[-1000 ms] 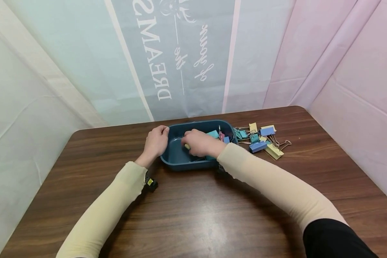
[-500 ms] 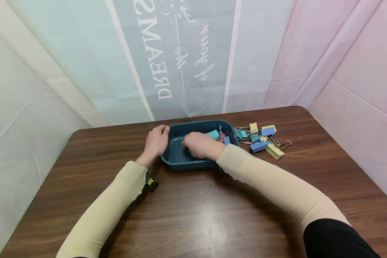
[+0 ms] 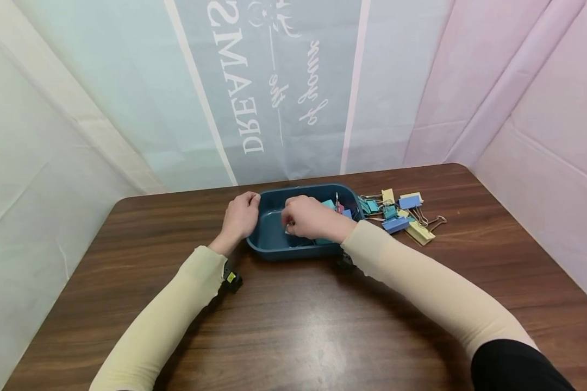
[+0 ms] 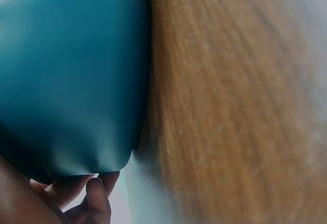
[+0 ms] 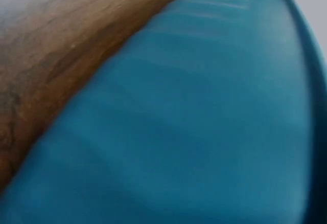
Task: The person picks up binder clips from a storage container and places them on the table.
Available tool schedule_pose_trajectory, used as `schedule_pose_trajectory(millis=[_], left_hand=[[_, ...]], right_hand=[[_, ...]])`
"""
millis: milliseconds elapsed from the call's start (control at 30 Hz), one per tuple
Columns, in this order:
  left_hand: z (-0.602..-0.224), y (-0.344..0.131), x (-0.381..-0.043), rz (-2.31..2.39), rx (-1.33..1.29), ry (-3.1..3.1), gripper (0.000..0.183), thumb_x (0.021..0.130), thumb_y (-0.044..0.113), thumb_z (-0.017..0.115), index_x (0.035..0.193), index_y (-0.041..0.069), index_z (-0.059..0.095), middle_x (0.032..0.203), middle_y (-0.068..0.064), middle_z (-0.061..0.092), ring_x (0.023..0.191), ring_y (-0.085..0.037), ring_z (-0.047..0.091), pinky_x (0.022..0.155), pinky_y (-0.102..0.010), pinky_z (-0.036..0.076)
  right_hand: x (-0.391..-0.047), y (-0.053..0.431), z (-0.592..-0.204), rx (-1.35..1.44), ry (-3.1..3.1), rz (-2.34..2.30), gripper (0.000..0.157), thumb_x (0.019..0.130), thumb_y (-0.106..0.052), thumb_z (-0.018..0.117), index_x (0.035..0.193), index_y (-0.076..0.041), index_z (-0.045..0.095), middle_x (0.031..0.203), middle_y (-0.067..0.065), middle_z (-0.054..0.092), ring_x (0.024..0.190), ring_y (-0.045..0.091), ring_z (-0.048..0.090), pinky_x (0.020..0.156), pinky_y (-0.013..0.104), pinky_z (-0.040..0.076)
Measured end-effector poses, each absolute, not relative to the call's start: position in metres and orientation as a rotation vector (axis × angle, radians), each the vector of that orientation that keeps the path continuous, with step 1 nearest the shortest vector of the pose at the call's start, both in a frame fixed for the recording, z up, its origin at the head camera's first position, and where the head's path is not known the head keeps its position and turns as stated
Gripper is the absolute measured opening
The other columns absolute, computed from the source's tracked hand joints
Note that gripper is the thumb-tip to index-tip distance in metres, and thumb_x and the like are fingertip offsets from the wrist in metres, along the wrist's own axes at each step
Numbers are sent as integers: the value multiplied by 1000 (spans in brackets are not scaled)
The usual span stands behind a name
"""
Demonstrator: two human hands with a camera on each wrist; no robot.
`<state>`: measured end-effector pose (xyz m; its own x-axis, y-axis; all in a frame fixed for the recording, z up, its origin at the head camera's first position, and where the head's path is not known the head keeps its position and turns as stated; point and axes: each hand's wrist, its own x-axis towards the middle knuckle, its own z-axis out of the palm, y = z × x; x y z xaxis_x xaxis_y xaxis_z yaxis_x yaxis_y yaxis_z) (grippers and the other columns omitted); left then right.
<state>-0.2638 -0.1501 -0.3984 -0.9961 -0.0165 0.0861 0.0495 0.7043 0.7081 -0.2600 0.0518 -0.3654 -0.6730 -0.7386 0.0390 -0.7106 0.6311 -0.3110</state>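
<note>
- Blue bin [image 3: 271, 231], one: we record it upright near the far edge of the bench [image 3: 293, 326], oblong with rounded corners; its plain outer wall fills much of both wrist views.
- Left hand [image 3: 242, 213], one: we find it grasping the bin's left end at the rim, the fingers bent against the wall in the left wrist view.
- Right hand [image 3: 313, 216], one: we note it inside the bin, back upward and fingers curled down; a small pale piece [image 3: 287, 230] shows under the fingertips, and we cannot tell whether they grasp it.
- Contents of the bin, right part, partly hidden by the right hand: we count a turquoise clip [image 3: 328, 204], a pink clip [image 3: 339, 208] and a blue clip [image 3: 347, 214], with more pieces we cannot make out.
- Pile of binder clips [image 3: 389, 212], on the bench just beside the bin's right end: we list teal, blue and yellow bodies with wire handles, some overlapping; a yellow clip [image 3: 419, 233] lies nearest us.
- Sleeves, two, pale: we see the left sleeve [image 3: 166, 320] and the right sleeve [image 3: 420, 282], the latter meeting black cloth [image 3: 513, 364].
- Backdrop [image 3: 283, 98], behind the bench: we log pale panels with white mirrored lettering.
</note>
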Motion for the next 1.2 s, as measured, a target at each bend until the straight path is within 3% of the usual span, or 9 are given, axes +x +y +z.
schedule_pose_trajectory(millis=[233, 500, 633, 967, 1200], left_hand=[[-399, -150, -262, -1194, -13, -2827, 39, 109, 31, 38, 128, 7, 61, 98, -10, 60, 88, -28, 55, 79, -41, 45], [-398, -151, -261, -1198, -2, -2834, 39, 109, 32, 38, 129, 7, 61, 103, -9, 62, 91, -28, 56, 81, -43, 46], [-398, -151, -261, -1195, 7, -2838, 39, 109, 31, 38, 129, 7, 61, 103, -9, 62, 91, -28, 56, 81, -43, 46], [-399, -152, -262, -1196, 4, -2832, 38, 109, 32, 38, 128, 8, 61, 97, -9, 60, 87, -28, 55, 77, -41, 45], [-397, -152, -263, -1200, -1, -2823, 38, 109, 32, 39, 127, 8, 62, 94, -9, 59, 85, -27, 55, 75, -40, 45]], right_hand=[[-249, 82, -344, -1217, 2803, -676, 5, 93, -17, 72, 93, -15, 76, 94, -3, 61, 83, 10, 62, 74, 29, 52], [-245, 139, -331, -1131, 2949, -796, 4, 92, -18, 73, 91, -15, 76, 94, -3, 65, 72, 11, 58, 64, 32, 49], [-243, 170, -328, -1058, 3006, -792, 5, 91, -18, 75, 91, -13, 75, 92, -3, 66, 74, 12, 60, 66, 35, 50], [-238, 237, -335, -812, 3137, -667, 5, 87, -14, 78, 90, -14, 74, 92, 0, 68, 85, 17, 65, 71, 41, 52], [-249, 275, -361, -736, 3138, -604, 3, 88, -12, 76, 87, -11, 73, 89, 2, 70, 81, 20, 66, 69, 42, 51]])
